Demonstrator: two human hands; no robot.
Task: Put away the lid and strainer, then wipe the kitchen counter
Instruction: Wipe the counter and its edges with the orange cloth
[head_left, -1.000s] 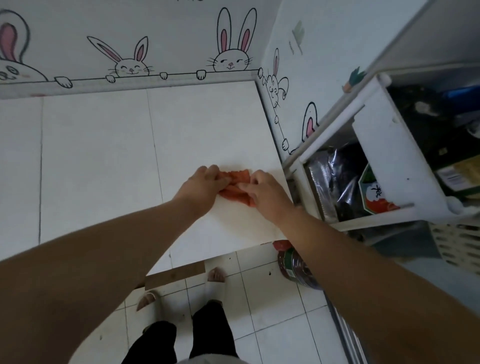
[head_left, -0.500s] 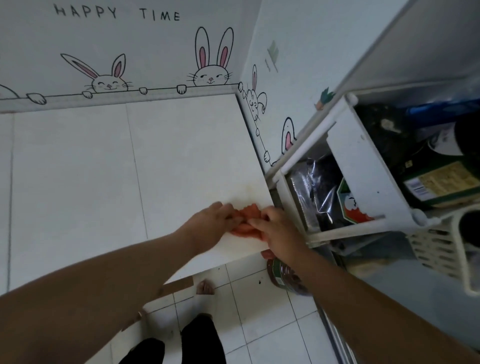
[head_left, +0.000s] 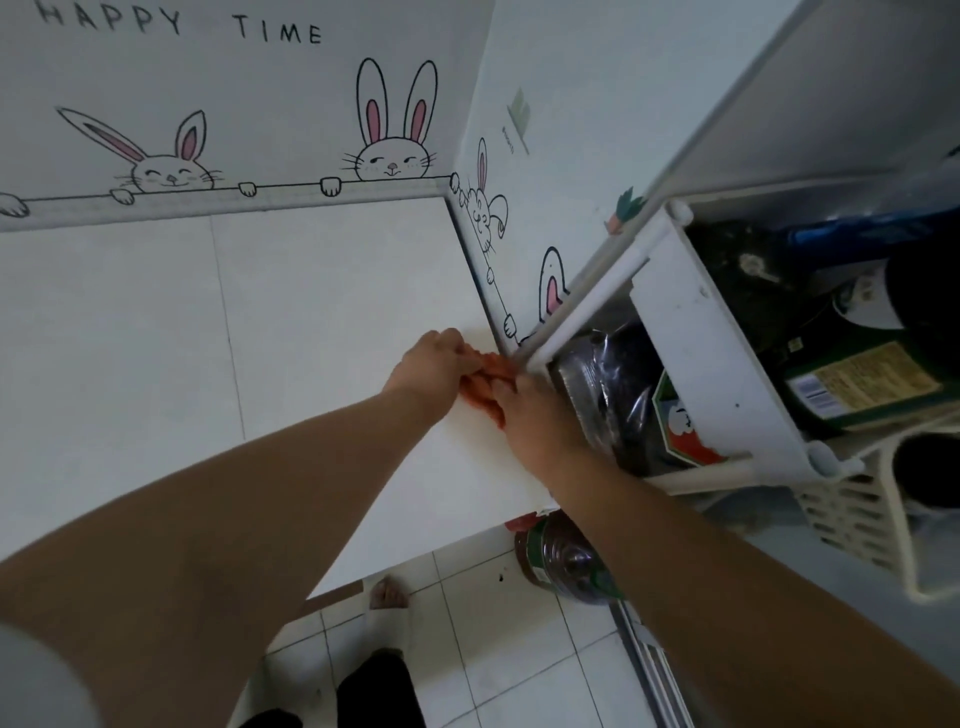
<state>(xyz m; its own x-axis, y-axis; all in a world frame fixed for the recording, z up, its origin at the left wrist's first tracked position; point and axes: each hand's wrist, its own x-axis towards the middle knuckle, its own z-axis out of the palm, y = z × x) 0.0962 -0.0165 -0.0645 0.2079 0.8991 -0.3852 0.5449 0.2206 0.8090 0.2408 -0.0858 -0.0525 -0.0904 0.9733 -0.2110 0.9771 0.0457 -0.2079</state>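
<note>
Nearest the camera: two bare forearms reach forward from the bottom edge, over a white tiled floor (head_left: 519, 670) where dark trouser legs and one bare foot (head_left: 388, 594) show. A dark bottle (head_left: 563, 564) lies on the floor just below the counter's front right corner.

Both hands meet at the right edge of the white kitchen counter (head_left: 291, 332), close to the side wall. Left hand (head_left: 434, 366) knuckles up, fingers curled down onto an orange-red cloth (head_left: 483, 387). Right hand (head_left: 535, 415) also on the cloth, fingers bent and pinching its near side. Cloth is bunched, pressed flat on the counter between the two hands, touching both. Cannot tell how tight either grasp is; the fingertips are hidden by the cloth folds.

Just right of the hands: a white shelf rack (head_left: 696, 332) standing against the counter end, its corner almost touching the cloth. Inside it, a shiny dark plastic bag (head_left: 608, 384), a green and orange packet (head_left: 680, 426), a dark green labelled bottle (head_left: 857, 384). A cream slotted basket (head_left: 852, 514) sits at the rack's lower right.

Lid and strainer: not in view.

Farther: counter surface bare to the back wall. Wall (head_left: 260, 93) carries bunny drawings peeking over a line and the words "HAPPY TIME"; more bunnies on the side wall.
</note>
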